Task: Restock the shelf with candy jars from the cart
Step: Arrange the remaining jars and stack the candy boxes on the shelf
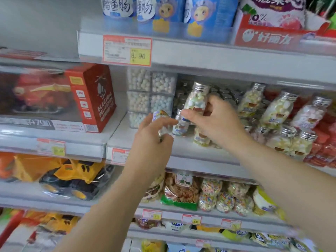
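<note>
The left hand (154, 137) gripped 1 small candy jar (161, 116) over the shelf (125, 137); the right hand (218, 120) held 1 tilted silver-capped jar (197, 99) beside it.

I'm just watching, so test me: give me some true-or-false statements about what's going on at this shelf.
1. Both hands are empty. False: the left hand grips the left-hand jar, and the right hand grips the right-hand jar.
2. The right-hand jar has a silver cap. True.
3. The red helicopter box stands to the right of the jars. False: it stands to their left, on the neighbouring shelf.
4. The price tag above the jars reads 8.90. True.
5. The yellow toy truck sits on the top shelf. False: it lies one shelf below the helicopter box.
</note>
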A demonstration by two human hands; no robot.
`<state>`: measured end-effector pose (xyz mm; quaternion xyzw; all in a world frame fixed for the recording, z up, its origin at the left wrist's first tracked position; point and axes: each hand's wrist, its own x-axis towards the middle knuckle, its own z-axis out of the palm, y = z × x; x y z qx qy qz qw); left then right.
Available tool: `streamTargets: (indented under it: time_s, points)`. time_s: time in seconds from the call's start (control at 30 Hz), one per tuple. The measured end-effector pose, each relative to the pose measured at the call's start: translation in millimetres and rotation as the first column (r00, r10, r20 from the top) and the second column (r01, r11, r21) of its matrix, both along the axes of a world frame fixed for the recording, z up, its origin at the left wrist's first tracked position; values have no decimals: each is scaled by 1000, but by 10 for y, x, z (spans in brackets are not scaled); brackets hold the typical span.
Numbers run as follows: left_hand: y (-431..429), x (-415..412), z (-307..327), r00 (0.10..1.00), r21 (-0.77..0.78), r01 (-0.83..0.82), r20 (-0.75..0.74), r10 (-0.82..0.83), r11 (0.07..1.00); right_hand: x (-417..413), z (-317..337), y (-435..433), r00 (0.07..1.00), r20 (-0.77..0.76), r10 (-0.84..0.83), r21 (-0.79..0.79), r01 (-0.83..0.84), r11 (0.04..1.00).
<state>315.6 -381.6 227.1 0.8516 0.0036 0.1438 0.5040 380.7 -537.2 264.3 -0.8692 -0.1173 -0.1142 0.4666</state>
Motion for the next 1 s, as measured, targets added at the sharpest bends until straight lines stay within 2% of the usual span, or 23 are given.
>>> streamTargets:
  time_s: [0.2, 0.3, 0.37, 0.43, 0.53, 0.6, 0.7, 0.77, 0.83, 0.9, 1.0]
  points:
    - [188, 186, -20, 999, 186, -1, 51, -8, 983, 175, 103, 58, 987, 124, -103, -147, 121, 982]
    - [237, 195, 71, 997, 264, -16, 81, -5, 964, 38, 144, 137, 991, 133, -31, -217, 59, 974]
    - [300, 193, 135, 999, 335, -5, 46, -11, 942, -77, 114, 225, 993, 110, 34, -236, -7, 972]
    - [385, 189, 191, 999, 433, 3, -32, 12, 901, -160, 64, 334, 990, 121, 68, -301, -29, 953]
    - [495, 210, 202, 995, 575, -28, -65, 80, 818, -177, -44, 470, 983, 126, 132, -357, -79, 931]
    - [531, 236, 165, 994, 605, -34, -65, 91, 795, -167, -102, 524, 981, 88, 175, -389, -128, 912]
    - [548, 273, 140, 992, 574, -31, -82, 95, 818, -162, -63, 502, 973, 63, 223, -369, -185, 911]
    - [529, 303, 151, 987, 585, -43, -101, 125, 810, -132, 78, 418, 978, 117, 176, -321, -130, 938]
    - [471, 337, 195, 976, 655, -26, -145, 160, 755, 33, 249, 312, 975, 211, 76, -313, -6, 950]
    - [408, 383, 250, 963, 724, 12, -193, 187, 689, 357, 389, 238, 963, 269, -17, -420, 133, 898]
    - [341, 457, 291, 954, 769, 44, -222, 202, 638, 984, 468, 175, 954, 269, -135, -551, 267, 791]
